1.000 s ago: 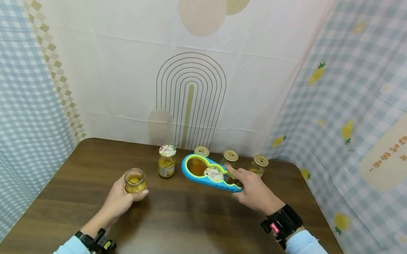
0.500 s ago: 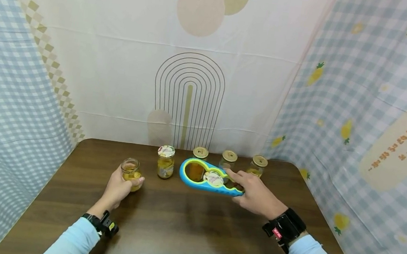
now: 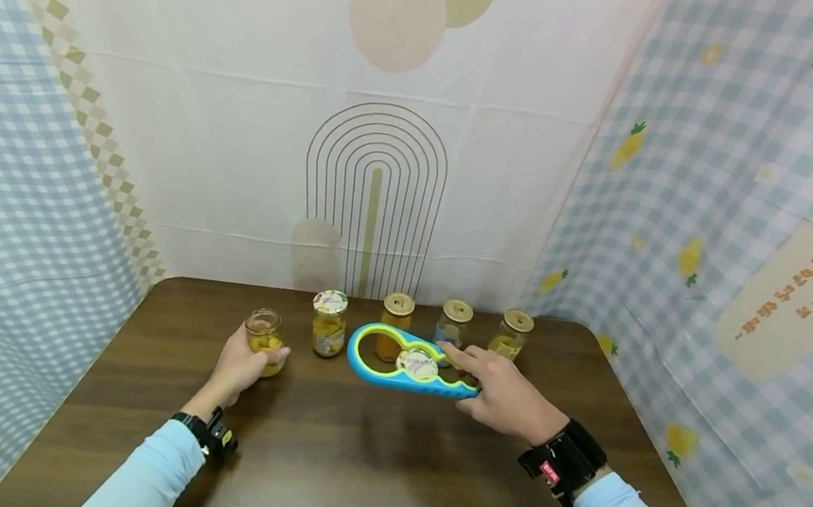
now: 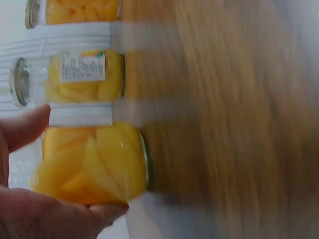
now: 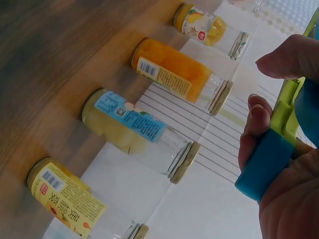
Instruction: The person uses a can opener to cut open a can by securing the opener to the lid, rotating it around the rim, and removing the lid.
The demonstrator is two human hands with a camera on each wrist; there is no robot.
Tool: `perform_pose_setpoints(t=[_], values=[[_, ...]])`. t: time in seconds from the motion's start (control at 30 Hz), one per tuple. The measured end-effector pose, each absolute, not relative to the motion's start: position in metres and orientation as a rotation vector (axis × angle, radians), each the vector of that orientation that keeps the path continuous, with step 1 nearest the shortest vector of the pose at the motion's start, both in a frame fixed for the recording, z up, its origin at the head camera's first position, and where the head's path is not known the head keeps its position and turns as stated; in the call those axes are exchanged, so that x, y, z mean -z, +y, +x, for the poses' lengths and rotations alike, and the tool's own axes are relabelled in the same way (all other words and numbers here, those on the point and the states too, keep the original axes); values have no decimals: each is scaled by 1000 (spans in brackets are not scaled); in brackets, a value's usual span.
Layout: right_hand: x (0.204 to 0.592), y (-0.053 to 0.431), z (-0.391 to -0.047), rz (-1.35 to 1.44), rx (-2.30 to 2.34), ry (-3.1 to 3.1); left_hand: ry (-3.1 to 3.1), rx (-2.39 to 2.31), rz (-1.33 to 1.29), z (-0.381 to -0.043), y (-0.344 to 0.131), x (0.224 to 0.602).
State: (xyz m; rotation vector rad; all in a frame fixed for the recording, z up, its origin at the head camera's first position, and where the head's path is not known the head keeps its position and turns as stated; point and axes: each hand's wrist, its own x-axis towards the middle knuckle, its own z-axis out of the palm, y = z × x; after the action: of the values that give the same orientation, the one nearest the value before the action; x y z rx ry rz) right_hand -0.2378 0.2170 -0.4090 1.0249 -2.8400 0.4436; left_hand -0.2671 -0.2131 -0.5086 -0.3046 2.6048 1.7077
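Note:
At the left of the head view my left hand (image 3: 237, 366) grips a lidless glass jar (image 3: 265, 341) of yellow fruit pieces, the thumb across its near side. The jar's base is close to the wooden table (image 3: 321, 478). My right hand (image 3: 511, 391) holds a blue and lime-green jar opener (image 3: 392, 381) level above the table, the index finger stretched along its upper edge. A white printed lid (image 3: 416, 363) sits in the opener's middle ring; the larger end ring shows the jars behind through it. The right wrist view shows fingers curled round the opener's handle (image 5: 264, 164).
Along the back edge stand a jar with a white printed lid (image 3: 329, 327), an orange-filled jar (image 3: 397, 311), a blue-labelled jar (image 3: 455, 319) and a yellow-labelled jar (image 3: 509, 340). Behind them hangs a pale cloth (image 3: 238, 142); checked cloth (image 3: 684, 193) hangs at the right.
My left hand has moved the open jar left and away from me, lower towards the table. The opener in my right hand has shifted slightly left and nearer to me.

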Motion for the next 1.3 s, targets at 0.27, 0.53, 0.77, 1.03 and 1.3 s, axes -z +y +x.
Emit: perform_pose_setpoints(t=[0.27,0.53,0.77,1.03,1.3], values=[[404,210,-231,1093,-422,-2814,2633,-1664,-262,-282,-218,512],[409,207,-228,1069,-398,-2790,2566,-1761,-262,-305,-212,513],[412,199,-229,1128,-422,-2750,2535,-1792,-316,-320,-217,506],[410,198,-228,1136,-421,-2748,2530,-1783,-305,-322,-220,504],[411,201,-227,1127,-404,-2752,2542,-1790,-334,-321,-218,506]])
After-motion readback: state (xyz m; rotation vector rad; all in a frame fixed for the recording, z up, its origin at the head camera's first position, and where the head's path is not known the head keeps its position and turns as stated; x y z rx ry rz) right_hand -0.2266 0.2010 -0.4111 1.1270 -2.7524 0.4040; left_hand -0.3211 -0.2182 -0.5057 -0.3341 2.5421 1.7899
